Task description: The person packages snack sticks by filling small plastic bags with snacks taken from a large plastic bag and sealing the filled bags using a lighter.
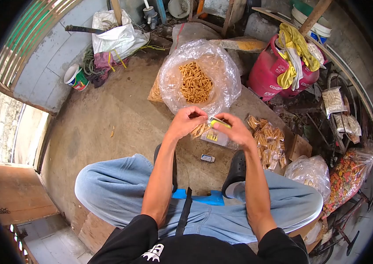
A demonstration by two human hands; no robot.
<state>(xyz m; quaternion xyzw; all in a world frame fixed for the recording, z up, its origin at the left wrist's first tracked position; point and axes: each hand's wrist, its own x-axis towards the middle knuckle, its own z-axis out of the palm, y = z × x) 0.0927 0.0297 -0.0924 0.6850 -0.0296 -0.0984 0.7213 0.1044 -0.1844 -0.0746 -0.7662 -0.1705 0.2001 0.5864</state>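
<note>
My left hand (186, 122) is closed in a pinch at the top of a small clear bag of brown snack sticks (199, 130). My right hand (235, 131) grips a small yellow-green, stapler-like tool (217, 122) close to the left fingertips, by the bag's top. Just beyond both hands stands a large open plastic sack (169, 83) filled with loose snack sticks (195, 83). Below the hands lies a clear packet with yellow labels (213, 136). A small pale box (208, 158) rests on the floor between my feet.
Several filled snack bags (268, 141) are piled to the right. Beyond stand a pink drum (265, 72) with yellow cloth over it and a paint tub (76, 78). A clear plastic bag (309, 174) and a sack of colourful packets (347, 178) sit at the right.
</note>
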